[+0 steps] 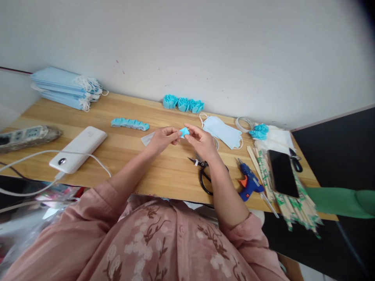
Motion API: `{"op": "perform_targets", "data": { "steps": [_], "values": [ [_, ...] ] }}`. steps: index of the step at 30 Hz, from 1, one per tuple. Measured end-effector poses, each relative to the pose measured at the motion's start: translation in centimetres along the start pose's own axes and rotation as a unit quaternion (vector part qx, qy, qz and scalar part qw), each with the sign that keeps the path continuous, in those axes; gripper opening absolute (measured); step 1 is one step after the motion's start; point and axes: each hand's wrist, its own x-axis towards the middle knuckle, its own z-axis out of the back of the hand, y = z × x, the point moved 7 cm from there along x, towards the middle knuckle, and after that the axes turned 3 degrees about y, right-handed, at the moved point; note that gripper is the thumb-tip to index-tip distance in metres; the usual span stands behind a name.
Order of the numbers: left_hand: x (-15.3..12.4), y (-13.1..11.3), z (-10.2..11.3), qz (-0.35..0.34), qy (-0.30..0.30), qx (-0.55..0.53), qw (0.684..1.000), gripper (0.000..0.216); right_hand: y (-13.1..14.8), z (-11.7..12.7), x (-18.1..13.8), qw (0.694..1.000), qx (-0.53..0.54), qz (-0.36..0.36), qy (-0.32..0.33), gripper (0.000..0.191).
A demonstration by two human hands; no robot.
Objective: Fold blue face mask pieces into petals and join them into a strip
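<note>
Between my two hands, above the middle of the table, is a small folded piece of light blue mask fabric. My left hand pinches its left side, and my right hand pinches the right side. A whitish translucent strip shows beside my left hand. Black-handled scissors lie under my right forearm, partly hidden by it. Left of my hands rests a pleated blue strip. Several blue fabric roses stand in a row against the wall. Flat blue face masks lie right of my hands.
A blue glue gun lies right of my forearm. Further right are wrapped chopsticks, a black phone, another blue rose and a tape roll. A power bank, power strip and mask stack occupy the left.
</note>
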Motion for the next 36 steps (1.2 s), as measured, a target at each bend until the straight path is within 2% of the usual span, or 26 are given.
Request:
{"op": "perform_targets", "data": {
  "steps": [7,14,24,30,36],
  "values": [
    [0.0,-0.1,0.3,-0.025,-0.011,0.013,1.0,0.033,-0.4,0.1,0.1,1.0,-0.001,-0.005,0.004,0.047],
    [0.2,0.4,0.5,-0.02,-0.017,0.03,0.999,0.025,-0.5,0.0,0.1,1.0,-0.007,0.003,0.003,0.046],
    [-0.1,-0.3,0.2,-0.019,-0.025,0.056,0.998,0.022,-0.3,-0.4,0.0,1.0,-0.004,-0.003,0.016,0.047],
    [-0.3,-0.6,0.0,-0.028,-0.013,0.072,0.997,0.024,0.4,-0.2,-0.1,0.999,-0.05,0.009,0.003,0.046],
    [-0.2,-0.7,-0.2,-0.024,0.005,0.079,0.997,0.028,0.8,0.1,0.0,0.999,-0.05,0.019,-0.011,0.048]
  ]
}}
